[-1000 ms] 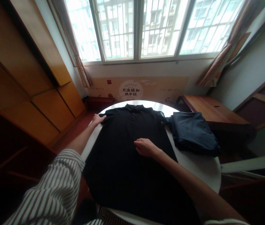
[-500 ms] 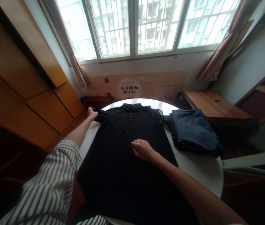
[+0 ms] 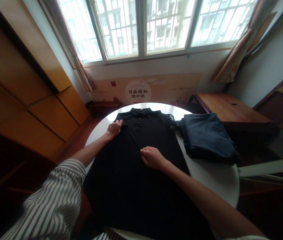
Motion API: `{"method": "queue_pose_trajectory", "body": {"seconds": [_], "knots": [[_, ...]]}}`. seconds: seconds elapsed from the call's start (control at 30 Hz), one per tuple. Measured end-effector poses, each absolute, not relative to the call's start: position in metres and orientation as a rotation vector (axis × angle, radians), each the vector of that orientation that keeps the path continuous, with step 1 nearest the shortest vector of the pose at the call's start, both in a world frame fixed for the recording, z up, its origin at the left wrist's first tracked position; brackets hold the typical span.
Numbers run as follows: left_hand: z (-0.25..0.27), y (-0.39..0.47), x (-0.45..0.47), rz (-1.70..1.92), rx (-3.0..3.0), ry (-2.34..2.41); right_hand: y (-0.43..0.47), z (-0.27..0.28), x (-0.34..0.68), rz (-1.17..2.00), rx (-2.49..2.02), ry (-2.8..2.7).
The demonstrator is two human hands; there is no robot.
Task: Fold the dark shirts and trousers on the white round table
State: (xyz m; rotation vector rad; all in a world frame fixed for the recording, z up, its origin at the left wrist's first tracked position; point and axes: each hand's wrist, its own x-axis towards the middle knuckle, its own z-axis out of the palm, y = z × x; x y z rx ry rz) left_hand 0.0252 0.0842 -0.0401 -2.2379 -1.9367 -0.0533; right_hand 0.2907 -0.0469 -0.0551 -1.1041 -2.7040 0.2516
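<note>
A black polo shirt lies spread front up, its collar at the far end and its lower part toward me. My left hand is closed on the shirt's left sleeve, which is turned inward over the body. On the middle of the chest rests my right hand, fingers curled in against the cloth; a faint crease runs to its fingertips. The sleeve on the right side lies bunched close to a dark blue folded stack of clothes.
The shirt and stack lie on a round white table. Beyond it are a wooden desk at right, a wall poster and barred windows. Wooden cabinets stand at left. A pale bar is at the table's right edge.
My left hand has moved right, bringing the left sleeve in from the table's edge onto the shirt. My right hand stays in place on the chest.
</note>
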Motion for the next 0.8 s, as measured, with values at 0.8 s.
{"method": "queue_pose_trajectory", "body": {"seconds": [0.8], "knots": [[-0.075, 0.087, 0.023, -0.635, -2.248, -1.994, -0.027, -0.030, 0.302, 0.452, -1.396, -2.493]]}}
